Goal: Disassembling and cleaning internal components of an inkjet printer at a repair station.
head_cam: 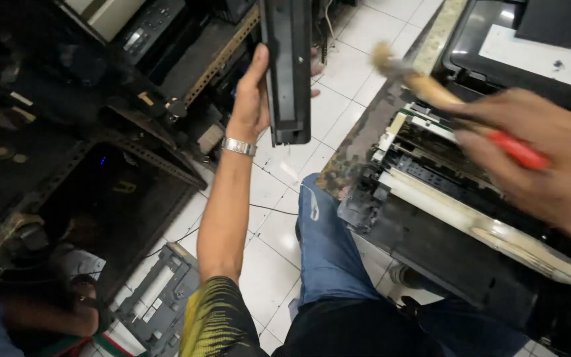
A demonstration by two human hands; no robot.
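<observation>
Above the white tiled floor point(358, 66), the left hand point(254, 99) clamps a long, stiff black plastic printer cover point(287, 66) at its edge, likely light, while the right hand point(543, 158) grips a red-handled brush point(444, 99).

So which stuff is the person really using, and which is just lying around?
In use:
- left hand holding a long black panel
- right hand holding a brush with a red handle
- opened printer under the brush

Lying about:
- grey plastic part on the floor
- metal shelves with old machines
- flat black machine on the counter
</observation>
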